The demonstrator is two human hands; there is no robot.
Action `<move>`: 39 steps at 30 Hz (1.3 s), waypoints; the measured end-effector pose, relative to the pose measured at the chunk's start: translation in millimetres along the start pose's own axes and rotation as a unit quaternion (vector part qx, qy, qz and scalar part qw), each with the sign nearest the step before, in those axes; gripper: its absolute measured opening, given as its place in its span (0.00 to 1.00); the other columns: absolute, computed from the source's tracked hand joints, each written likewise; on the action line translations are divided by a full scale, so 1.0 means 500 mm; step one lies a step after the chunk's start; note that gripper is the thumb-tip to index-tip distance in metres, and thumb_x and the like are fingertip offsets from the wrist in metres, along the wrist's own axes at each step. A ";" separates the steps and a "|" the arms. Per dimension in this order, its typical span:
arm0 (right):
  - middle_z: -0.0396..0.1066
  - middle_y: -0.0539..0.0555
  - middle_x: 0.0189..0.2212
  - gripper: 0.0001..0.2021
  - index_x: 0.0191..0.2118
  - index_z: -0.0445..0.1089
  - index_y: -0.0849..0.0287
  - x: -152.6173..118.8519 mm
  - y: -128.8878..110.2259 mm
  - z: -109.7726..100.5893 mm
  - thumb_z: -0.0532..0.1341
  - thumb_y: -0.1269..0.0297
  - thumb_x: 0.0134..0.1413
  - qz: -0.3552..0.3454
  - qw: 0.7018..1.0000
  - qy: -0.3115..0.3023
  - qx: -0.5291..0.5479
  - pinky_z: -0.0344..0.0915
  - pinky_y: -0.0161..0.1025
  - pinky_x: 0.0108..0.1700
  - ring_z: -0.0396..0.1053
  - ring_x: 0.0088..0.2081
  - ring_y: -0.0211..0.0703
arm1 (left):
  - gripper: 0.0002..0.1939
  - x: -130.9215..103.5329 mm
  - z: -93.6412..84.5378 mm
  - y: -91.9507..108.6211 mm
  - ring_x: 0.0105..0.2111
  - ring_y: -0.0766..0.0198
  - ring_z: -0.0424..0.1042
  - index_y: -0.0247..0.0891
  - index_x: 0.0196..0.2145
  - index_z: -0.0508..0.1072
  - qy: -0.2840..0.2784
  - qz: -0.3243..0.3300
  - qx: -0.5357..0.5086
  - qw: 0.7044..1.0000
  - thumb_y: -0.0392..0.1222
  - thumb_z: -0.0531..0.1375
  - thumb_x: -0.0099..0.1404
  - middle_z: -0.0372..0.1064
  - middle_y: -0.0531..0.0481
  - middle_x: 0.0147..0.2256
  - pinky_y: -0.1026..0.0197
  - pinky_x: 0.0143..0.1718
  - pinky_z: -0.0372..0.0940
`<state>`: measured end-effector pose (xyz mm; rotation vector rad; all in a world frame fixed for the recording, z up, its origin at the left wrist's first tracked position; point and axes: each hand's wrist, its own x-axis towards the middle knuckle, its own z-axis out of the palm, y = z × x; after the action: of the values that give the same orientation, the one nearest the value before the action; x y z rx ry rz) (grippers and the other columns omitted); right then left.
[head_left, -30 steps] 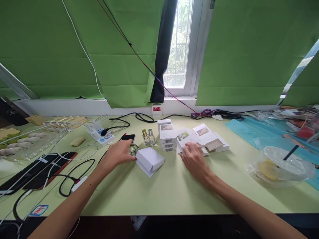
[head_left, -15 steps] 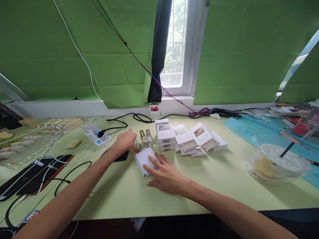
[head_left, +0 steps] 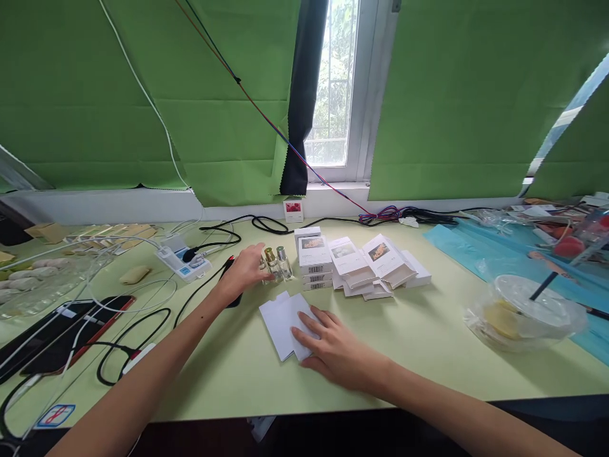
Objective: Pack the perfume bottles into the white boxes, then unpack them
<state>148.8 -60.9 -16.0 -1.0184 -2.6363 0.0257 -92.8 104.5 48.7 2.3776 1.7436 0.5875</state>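
Observation:
My right hand (head_left: 330, 346) lies with fingers spread on a white flat piece (head_left: 291, 327), which looks like two overlapping card parts on the table. My left hand (head_left: 247, 273) is at the small glass bottles, its fingers against the leftmost one, which it partly hides; whether it grips that bottle is unclear. A gold-capped bottle (head_left: 271, 261) and a silver-capped bottle (head_left: 284, 263) stand upright beside it. Just right of them is a stack of white boxes (head_left: 314, 257), then several flatter white boxes (head_left: 380, 257) lying overlapped.
A power strip (head_left: 183, 260) with cables and phones (head_left: 71, 336) lie at the left. A dark phone sits partly under my left hand. At the right stand a lidded cup in a plastic bag (head_left: 523, 311) and blue sheeting (head_left: 461, 247).
My left hand has moved right, closer to the capped bottles. My right hand has moved slightly right and nearer, and the white piece beneath it now shows as two offset parts.

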 end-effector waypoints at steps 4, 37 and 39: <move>0.67 0.67 0.64 0.27 0.62 0.66 0.63 -0.016 0.002 -0.010 0.64 0.52 0.65 -0.006 1.000 0.008 -0.004 0.67 0.57 0.62 0.64 0.64 0.68 | 0.29 -0.014 -0.005 -0.001 0.38 0.51 0.74 0.38 0.45 0.72 0.004 0.006 0.015 1.000 0.51 0.71 0.46 0.74 0.48 0.39 0.58 0.41 0.66; 0.80 0.59 0.46 0.17 0.44 0.78 0.58 -0.049 0.225 -0.197 0.69 0.55 0.50 0.355 0.796 0.392 0.295 0.74 0.47 0.44 0.77 0.41 0.51 | 0.29 -0.084 0.056 0.170 0.67 0.44 0.61 0.39 0.65 0.65 0.090 0.176 -0.014 0.980 0.45 0.62 0.69 0.62 0.39 0.66 0.42 0.66 0.61; 0.81 0.61 0.45 0.17 0.44 0.78 0.59 -0.049 0.261 -0.188 0.66 0.54 0.51 0.388 0.788 0.397 0.268 0.73 0.51 0.45 0.78 0.42 0.54 | 0.32 -0.072 0.083 0.168 0.70 0.44 0.55 0.40 0.66 0.63 0.064 0.192 0.002 0.979 0.40 0.64 0.66 0.59 0.40 0.69 0.41 0.69 0.57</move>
<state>279.0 11.4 49.8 -1.3995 -1.2221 0.4053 -11.6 48.7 30.2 2.7542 1.3280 0.8004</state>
